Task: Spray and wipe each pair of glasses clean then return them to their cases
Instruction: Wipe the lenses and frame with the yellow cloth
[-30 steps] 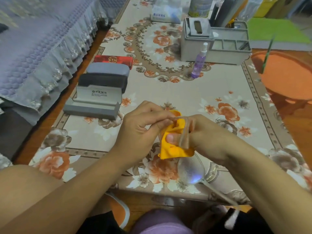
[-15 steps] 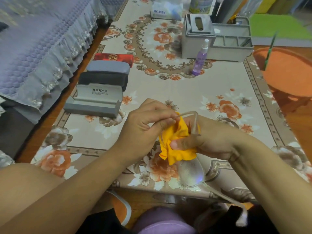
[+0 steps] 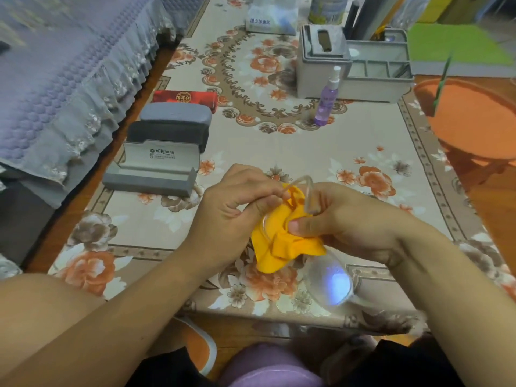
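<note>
Both hands are up over the near edge of the tabletop [image 3: 363, 141], working one pair of clear-framed glasses [image 3: 328, 283]. The left hand [image 3: 231, 210] has its fingers curled tight, pinching the frame at the top, right where the transparent temple arm bends over. The right hand [image 3: 343, 216] grips the yellow cloth [image 3: 282, 247], thumb pressed down on the bunched fabric, which wraps one lens. The other lens hangs free just below the cloth, catching a bluish glint.

Now the cases, all left of the cloth: the open grey case [image 3: 152, 171] sits nearest, lid standing up. Behind it, a dark closed case [image 3: 167, 134], then a lighter grey case [image 3: 176, 114], then a red case [image 3: 185, 97], lined up in a row running away. The purple spray bottle [image 3: 326, 100] stands upright well beyond the cloth, just in front of a grey organiser box [image 3: 321, 71].
</note>
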